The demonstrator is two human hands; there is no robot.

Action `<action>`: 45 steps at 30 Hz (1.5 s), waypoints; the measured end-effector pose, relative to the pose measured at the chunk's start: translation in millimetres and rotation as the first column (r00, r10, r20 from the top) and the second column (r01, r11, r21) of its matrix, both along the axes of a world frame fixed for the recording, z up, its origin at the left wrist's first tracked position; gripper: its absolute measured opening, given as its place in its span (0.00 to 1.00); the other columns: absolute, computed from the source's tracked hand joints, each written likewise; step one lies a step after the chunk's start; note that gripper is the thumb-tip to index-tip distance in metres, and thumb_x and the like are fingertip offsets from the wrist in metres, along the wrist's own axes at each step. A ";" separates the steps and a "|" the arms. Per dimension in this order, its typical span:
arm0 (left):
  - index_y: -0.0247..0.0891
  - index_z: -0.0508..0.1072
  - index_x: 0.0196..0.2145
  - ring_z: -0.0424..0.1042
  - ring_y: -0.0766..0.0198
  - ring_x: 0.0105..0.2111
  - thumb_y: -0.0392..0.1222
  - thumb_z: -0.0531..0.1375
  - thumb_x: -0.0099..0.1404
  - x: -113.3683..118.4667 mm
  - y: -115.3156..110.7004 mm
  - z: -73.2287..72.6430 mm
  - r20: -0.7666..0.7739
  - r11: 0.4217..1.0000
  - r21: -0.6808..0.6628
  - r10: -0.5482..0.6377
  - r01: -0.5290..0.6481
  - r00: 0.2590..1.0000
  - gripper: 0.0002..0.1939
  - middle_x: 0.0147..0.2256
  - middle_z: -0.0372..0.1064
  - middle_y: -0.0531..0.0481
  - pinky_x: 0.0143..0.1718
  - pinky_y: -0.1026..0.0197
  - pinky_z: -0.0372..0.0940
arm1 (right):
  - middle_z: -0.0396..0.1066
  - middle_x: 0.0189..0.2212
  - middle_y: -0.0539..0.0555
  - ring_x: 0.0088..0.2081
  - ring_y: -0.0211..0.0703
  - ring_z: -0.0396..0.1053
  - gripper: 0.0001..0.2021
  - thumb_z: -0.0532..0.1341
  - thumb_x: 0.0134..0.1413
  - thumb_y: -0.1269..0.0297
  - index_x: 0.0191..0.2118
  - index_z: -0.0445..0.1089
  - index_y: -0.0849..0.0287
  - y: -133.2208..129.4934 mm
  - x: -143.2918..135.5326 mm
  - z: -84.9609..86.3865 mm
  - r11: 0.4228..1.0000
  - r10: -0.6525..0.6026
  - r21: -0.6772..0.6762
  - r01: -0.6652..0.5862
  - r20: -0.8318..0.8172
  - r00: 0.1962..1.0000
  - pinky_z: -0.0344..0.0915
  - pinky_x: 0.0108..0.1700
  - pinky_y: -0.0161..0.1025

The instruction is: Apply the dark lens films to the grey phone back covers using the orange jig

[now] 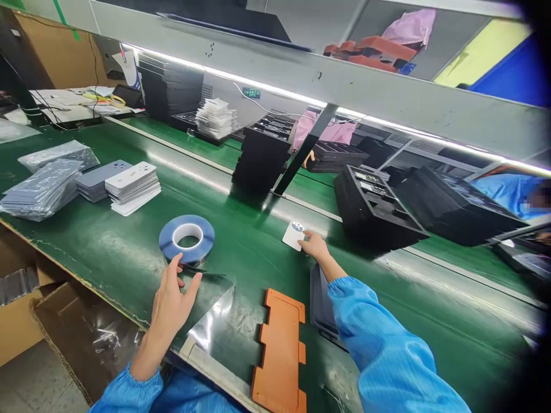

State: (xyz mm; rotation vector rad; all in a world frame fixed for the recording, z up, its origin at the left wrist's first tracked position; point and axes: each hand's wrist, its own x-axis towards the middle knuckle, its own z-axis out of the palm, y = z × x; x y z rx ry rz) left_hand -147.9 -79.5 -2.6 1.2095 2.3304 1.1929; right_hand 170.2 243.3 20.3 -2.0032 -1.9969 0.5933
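Observation:
My right hand (pixel 315 245) reaches out over the green bench and grips the edge of a white phone back cover (pixel 293 238), which has camera holes at its far end. My left hand (pixel 174 287) is open, thumb and fingers apart, at the near edge of a blue tape roll (pixel 166 235) with a white core. Beside its fingertips lies a thin dark pointed tool (pixel 210 273), perhaps tweezers. An orange notched plate (pixel 282 350) lies between my arms. Dark flat panels (pixel 321 301) are partly hidden under my right sleeve.
Stacks of white covers (pixel 131 186), grey covers (pixel 101 179) and bagged covers (pixel 43 189) stand at left. Black trays (pixel 262 155) and a tilted black tray stack (pixel 374 206) line the back, below a low shelf beam (pixel 258 69). Co-workers' pink and blue sleeves show beyond.

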 end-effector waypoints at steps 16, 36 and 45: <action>0.41 0.39 0.72 0.75 0.64 0.28 0.38 0.56 0.64 8.4 55.4 7.9 0.325 0.993 0.065 -0.115 0.099 0.939 0.44 0.45 0.76 0.44 0.36 0.58 0.71 | 0.58 0.67 0.73 0.65 0.64 0.61 0.35 0.54 0.68 0.47 0.70 0.54 0.67 -69.2 -18.9 -17.3 0.941 0.336 -0.043 -0.336 0.249 0.908 0.56 0.64 0.53; 0.38 0.61 0.64 0.72 0.67 0.28 0.42 0.57 0.66 58.8 -29.0 9.7 0.643 0.959 0.249 -0.270 0.138 0.717 0.30 0.46 0.76 0.42 0.30 0.63 0.70 | 0.73 0.56 0.57 0.55 0.46 0.73 0.16 0.57 0.70 0.59 0.59 0.70 0.53 -215.1 -90.1 27.8 0.579 0.813 0.229 -0.782 -0.230 0.535 0.70 0.58 0.44; 0.38 0.61 0.63 0.75 0.64 0.32 0.44 0.59 0.67 65.0 -26.8 10.8 0.671 0.947 0.298 -0.297 0.120 0.679 0.28 0.41 0.77 0.45 0.35 0.61 0.72 | 0.75 0.54 0.60 0.52 0.50 0.75 0.14 0.59 0.67 0.67 0.55 0.75 0.56 -251.6 -84.5 8.7 0.573 0.816 0.346 -0.743 -0.159 0.556 0.73 0.56 0.49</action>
